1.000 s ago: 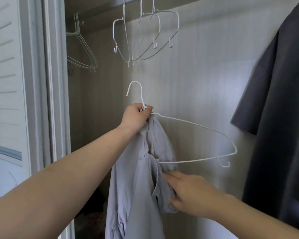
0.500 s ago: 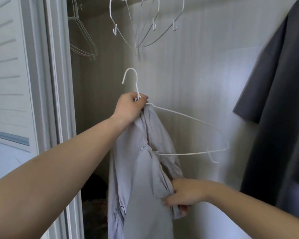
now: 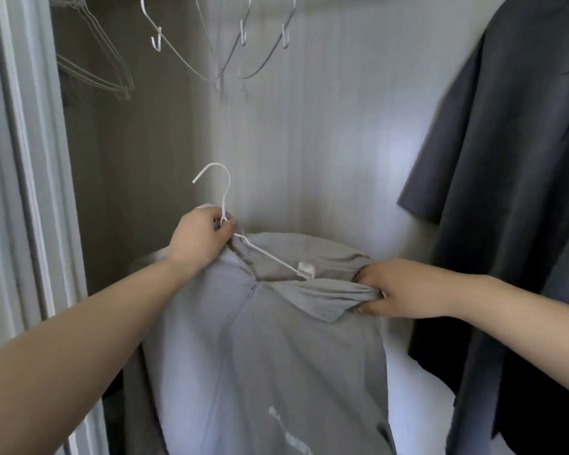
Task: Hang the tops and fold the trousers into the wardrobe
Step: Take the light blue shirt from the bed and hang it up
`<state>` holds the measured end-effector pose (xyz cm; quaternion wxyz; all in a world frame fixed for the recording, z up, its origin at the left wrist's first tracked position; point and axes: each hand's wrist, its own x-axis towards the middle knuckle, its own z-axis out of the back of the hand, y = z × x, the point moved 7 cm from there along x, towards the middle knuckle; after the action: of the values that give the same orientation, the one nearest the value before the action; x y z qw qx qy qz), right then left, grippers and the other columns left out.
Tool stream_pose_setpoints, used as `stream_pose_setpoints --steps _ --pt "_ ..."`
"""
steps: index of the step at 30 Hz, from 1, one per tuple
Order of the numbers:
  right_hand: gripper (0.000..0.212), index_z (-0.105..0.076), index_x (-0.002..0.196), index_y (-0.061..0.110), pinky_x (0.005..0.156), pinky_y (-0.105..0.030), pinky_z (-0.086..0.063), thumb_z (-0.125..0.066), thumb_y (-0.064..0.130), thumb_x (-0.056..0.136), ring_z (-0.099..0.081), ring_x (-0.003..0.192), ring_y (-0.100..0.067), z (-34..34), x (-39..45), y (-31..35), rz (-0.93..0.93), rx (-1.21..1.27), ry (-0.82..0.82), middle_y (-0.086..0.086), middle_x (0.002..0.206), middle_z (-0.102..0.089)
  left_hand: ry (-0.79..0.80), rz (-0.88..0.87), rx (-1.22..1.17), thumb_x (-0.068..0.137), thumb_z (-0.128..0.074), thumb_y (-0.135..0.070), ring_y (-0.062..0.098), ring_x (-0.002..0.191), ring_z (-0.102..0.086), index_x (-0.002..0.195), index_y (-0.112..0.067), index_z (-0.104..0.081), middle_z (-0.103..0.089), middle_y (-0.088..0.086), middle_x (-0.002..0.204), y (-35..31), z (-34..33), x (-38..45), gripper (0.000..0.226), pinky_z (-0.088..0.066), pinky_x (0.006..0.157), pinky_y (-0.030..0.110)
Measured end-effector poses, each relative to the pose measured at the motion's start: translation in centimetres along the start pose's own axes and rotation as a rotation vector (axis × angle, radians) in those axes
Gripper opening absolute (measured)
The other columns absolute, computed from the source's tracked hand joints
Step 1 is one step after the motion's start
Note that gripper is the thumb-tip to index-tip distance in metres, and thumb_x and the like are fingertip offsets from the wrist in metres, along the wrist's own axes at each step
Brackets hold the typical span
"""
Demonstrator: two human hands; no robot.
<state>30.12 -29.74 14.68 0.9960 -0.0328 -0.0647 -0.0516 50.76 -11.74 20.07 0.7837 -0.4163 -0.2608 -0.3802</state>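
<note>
Left hand (image 3: 199, 238) fingers pinch the white hanger (image 3: 225, 205) neck; right hand (image 3: 398, 289) fingers clench the grey top (image 3: 260, 349) collar, stretched between them.

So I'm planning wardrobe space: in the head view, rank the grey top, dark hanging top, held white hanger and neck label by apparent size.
1-2. Grey top and dark hanging top: unsure, both cropped.
3. White hanger, partly hidden.
4. Neck label.
</note>
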Motion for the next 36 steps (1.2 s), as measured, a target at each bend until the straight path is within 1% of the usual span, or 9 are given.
stream_pose_setpoints --steps 5,10,14,18,22,26,30,33,36 --pt "0.012 -0.06 0.087 0.01 0.059 -0.009 -0.034 -0.057 0.021 0.088 -0.051 0.079 -0.013 3.1 1.4 2.8 0.076 -0.054 -0.136 -0.002 0.089 -0.061 0.019 -0.127 -0.035 0.09 -0.061 -0.028 0.023 0.084 -0.059 0.088 -0.013 -0.071 -0.068 0.007 0.088 -5.0 -2.2 -0.6 0.019 -0.037 0.069 0.029" --pt "0.02 -0.05 0.111 0.024 0.062 -0.031 -0.03 -0.049 0.024 0.091 -0.054 0.08 -0.022 3.9 1.3 3.3 0.022 -0.224 -0.28 -0.002 0.1 -0.062 0.006 -0.183 -0.141 0.089 -0.063 -0.032 0.021 0.079 -0.059 0.077 -0.017 -0.066 -0.07 0.005 0.086 -7.9 -2.0 -0.5 0.019 -0.041 0.068 0.03" --pt "0.023 -0.052 0.113 0.026 0.066 -0.029 -0.031 -0.048 0.02 0.091 -0.059 0.091 -0.025 4.4 0.2 2.2 0.076 -0.227 -0.375 0.004 0.109 -0.061 0.022 -0.206 -0.142 0.087 -0.065 -0.038 0.015 0.07 -0.057 0.073 -0.023 -0.064 -0.066 -0.004 0.074 -7.6 -1.5 -1.0 0.02 -0.043 0.065 0.024" --pt "0.023 -0.054 0.113 0.031 0.07 -0.027 -0.042 -0.055 0.023 0.091 -0.063 0.089 -0.02 4.8 -1.0 -0.7 0.076 -0.142 -0.43 0.008 0.108 -0.064 0.063 -0.166 -0.103 0.084 -0.068 -0.041 0.008 0.085 -0.06 0.092 -0.021 -0.073 -0.071 -0.008 0.092 -5.1 -1.3 -1.0 0.023 -0.039 0.066 0.011" --pt "0.03 -0.046 0.11 0.041 0.063 -0.027 -0.043 -0.059 0.022 0.09 -0.065 0.077 -0.02 5.3 -3.1 -3.8 0.016 -0.132 -0.5 0.005 0.093 -0.068 0.026 -0.014 -0.068 0.08 -0.068 -0.048 0.014 0.08 -0.06 0.069 -0.026 -0.069 -0.068 -0.008 0.077 -0.9 0.3 -0.6 0.025 -0.04 0.067 0.026" --pt "0.024 -0.057 0.102 0.029 0.072 -0.015 -0.043 -0.068 0.017 0.084 -0.059 0.084 -0.006 5.9 -3.5 -4.1 0.057 -0.029 -0.537 0.019 0.092 -0.06 0.003 0.049 -0.061 0.08 -0.066 -0.053 0.017 0.074 -0.056 0.062 -0.024 -0.06 -0.062 -0.008 0.068 -0.7 0.0 -0.5 0.035 -0.04 0.063 0.03" --pt "0.053 -0.049 0.116 0.034 0.085 -0.029 -0.05 -0.077 0.038 0.071 -0.063 0.092 -0.017 7.7 -4.2 -5.4 -0.078 0.178 -0.626 0.018 0.117 -0.054 -0.1 0.112 -0.092 0.081 -0.062 -0.057 0.023 0.069 -0.052 0.06 -0.018 -0.048 -0.054 -0.002 0.064 -0.8 0.2 -0.4 0.047 -0.038 0.059 0.033" --pt "0.082 -0.035 0.14 0.035 0.1 -0.024 -0.041 -0.065 0.061 0.068 -0.051 0.115 -0.006 7.4 -4.0 -5.2 -0.112 0.209 -0.546 0.021 0.13 -0.04 -0.16 0.151 -0.177 0.079 -0.063 -0.058 0.021 0.066 -0.049 0.059 -0.018 -0.042 -0.052 -0.001 0.065 -1.4 0.0 -0.2 0.05 -0.033 0.056 0.032" --pt "0.075 -0.032 0.143 0.032 0.099 -0.018 -0.034 -0.051 0.065 0.078 -0.046 0.116 -0.003 8.1 -4.1 -4.5 -0.096 0.13 -0.546 0.017 0.127 -0.041 -0.179 0.178 -0.249 0.075 -0.066 -0.06 0.018 0.08 -0.054 0.069 -0.02 -0.051 -0.06 0.0 0.087 -2.3 -0.7 1.1 0.044 -0.036 0.065 0.029"
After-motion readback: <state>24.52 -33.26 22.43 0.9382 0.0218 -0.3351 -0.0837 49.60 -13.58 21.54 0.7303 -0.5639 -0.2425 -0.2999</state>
